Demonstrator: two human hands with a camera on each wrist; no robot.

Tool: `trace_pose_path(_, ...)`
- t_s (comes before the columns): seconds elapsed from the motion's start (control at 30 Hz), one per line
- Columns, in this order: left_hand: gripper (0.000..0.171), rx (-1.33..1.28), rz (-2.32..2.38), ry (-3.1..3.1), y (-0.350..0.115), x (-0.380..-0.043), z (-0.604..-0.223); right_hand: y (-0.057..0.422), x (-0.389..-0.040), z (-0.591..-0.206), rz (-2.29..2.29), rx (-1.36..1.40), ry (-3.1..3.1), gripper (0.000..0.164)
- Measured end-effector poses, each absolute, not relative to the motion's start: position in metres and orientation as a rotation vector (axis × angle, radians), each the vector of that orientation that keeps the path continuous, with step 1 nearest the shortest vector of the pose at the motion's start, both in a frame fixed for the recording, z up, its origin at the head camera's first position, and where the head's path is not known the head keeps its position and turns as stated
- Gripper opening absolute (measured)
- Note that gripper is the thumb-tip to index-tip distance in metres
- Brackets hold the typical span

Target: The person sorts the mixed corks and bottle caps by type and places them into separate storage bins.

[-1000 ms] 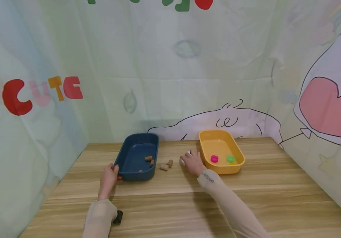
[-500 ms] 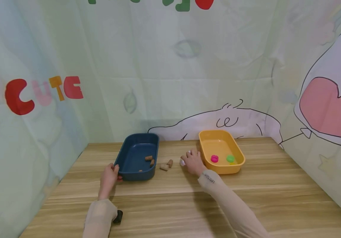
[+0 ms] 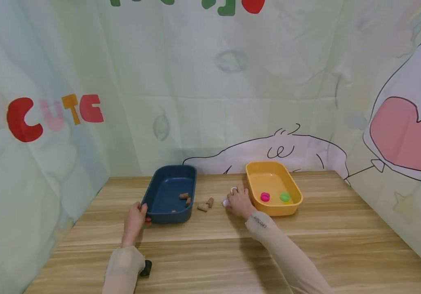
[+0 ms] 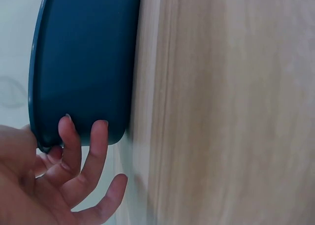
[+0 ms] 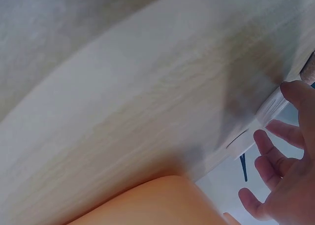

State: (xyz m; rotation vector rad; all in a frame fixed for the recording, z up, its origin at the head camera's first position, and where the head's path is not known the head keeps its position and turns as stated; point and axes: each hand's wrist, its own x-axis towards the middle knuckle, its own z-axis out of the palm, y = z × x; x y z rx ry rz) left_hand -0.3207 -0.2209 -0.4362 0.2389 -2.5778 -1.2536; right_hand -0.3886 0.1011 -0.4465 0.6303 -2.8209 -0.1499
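Wood-grain table (image 3: 196,261), rounded blue tray (image 3: 168,192), white pieces (image 3: 226,203)

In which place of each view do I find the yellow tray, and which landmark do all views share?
Head: the yellow tray stands right of centre, beside the right hand.
Left wrist: not in this picture.
Right wrist: yellow tray, looking orange, cut off by the bottom edge.
Shared landmark: the wooden tabletop.

Shows smooth plastic on the blue tray (image 3: 169,218) and yellow tray (image 3: 273,210), matt cork-like plugs (image 3: 202,207), a wood-grained tabletop (image 3: 203,261) and a creased, cloth-like backdrop (image 3: 196,81).
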Motion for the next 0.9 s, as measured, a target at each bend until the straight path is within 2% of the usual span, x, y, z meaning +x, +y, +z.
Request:
trace_pose_path(0.27,0.027,0.229,-1.259,-2.584,-0.2218,-0.3199,-0.4370,0.1045,-0.3903,-0.4478,-0.112,0.637,-2.833,0.040)
trace_pose_path(0.9,0.026,0.249,-1.275,-2.573,-0.2200,-0.3205,-0.4364,0.1099,-0.3942,-0.4446,-0.117,0.729,-2.728,0.045)
